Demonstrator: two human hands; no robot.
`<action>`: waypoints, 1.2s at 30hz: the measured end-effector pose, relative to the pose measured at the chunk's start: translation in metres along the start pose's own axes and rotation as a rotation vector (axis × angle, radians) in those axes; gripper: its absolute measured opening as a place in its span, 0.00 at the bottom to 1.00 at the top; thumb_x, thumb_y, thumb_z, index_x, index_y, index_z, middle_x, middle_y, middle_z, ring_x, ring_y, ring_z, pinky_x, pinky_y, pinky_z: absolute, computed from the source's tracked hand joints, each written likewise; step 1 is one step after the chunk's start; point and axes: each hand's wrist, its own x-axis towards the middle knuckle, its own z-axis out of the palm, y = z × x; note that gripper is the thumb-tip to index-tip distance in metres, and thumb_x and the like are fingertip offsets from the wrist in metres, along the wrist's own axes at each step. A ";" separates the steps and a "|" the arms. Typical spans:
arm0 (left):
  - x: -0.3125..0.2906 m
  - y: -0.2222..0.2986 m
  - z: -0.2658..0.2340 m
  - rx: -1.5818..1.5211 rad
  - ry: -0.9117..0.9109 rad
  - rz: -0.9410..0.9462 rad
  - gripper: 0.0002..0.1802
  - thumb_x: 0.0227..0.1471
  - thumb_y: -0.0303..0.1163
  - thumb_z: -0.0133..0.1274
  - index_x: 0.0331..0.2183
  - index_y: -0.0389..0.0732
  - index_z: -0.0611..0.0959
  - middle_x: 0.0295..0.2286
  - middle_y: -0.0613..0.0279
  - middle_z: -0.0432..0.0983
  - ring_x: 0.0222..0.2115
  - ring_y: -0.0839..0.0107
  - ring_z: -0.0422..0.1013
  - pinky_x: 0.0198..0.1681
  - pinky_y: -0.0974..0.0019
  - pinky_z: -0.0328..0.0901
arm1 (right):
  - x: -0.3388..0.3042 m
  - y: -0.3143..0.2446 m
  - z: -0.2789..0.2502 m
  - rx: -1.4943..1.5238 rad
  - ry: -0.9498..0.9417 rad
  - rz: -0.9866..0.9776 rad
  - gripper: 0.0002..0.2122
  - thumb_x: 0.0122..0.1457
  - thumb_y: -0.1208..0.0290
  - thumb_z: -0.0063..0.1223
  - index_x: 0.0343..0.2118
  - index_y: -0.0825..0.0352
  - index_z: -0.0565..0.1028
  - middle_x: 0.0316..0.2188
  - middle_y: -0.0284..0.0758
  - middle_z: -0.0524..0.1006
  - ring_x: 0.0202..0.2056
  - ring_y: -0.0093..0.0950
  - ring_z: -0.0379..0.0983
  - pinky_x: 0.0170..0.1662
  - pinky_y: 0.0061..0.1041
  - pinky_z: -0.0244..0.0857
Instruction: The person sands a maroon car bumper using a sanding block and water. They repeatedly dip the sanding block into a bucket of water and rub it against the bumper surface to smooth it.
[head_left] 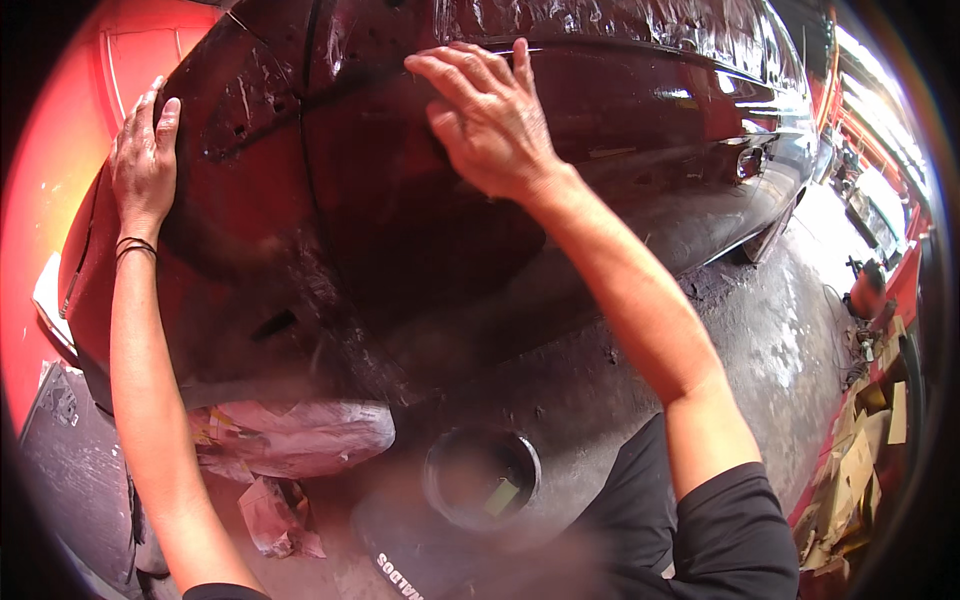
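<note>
A dark, glossy car body (400,210) fills the middle of the view, its panels split by a dark seam. My left hand (145,165), with dark bands at the wrist, lies along the far left edge of the body, fingers stretched out. Higher up and right of the seam, my right hand (490,120) is over the panel with its fingers spread and its thumb side toward the seam. Nothing shows in either hand; the underside of the right palm is hidden. Whether that palm touches the surface, I cannot tell.
On the floor below stands a round bucket (430,480) with a small greenish block (501,497) inside. A wheel wrapped in pale sheeting (310,437) sits under the body, near crumpled paper (275,515). Torn cardboard (850,485) piles up at right; a red wall (60,200) rises at left.
</note>
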 end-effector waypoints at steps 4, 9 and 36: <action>0.002 -0.006 -0.008 0.061 0.022 0.014 0.34 0.71 0.58 0.41 0.65 0.46 0.74 0.63 0.53 0.72 0.65 0.54 0.66 0.69 0.52 0.57 | -0.014 0.071 -0.051 -0.218 -0.087 -0.070 0.29 0.59 0.68 0.59 0.65 0.48 0.72 0.62 0.26 0.75 0.66 0.30 0.67 0.70 0.54 0.50; -0.002 0.011 0.011 0.025 0.052 -0.037 0.34 0.70 0.58 0.41 0.65 0.48 0.75 0.62 0.54 0.73 0.64 0.54 0.67 0.69 0.52 0.57 | -0.052 0.178 -0.099 -0.495 -0.031 0.182 0.21 0.66 0.63 0.49 0.62 0.51 0.75 0.62 0.29 0.76 0.63 0.32 0.69 0.68 0.51 0.54; -0.015 0.032 -0.017 -0.016 0.053 0.013 0.28 0.69 0.51 0.45 0.59 0.41 0.78 0.55 0.49 0.78 0.59 0.53 0.71 0.65 0.50 0.60 | 0.031 -0.042 -0.006 -0.017 -0.188 -0.192 0.23 0.62 0.70 0.53 0.62 0.51 0.75 0.61 0.30 0.77 0.64 0.33 0.71 0.70 0.49 0.53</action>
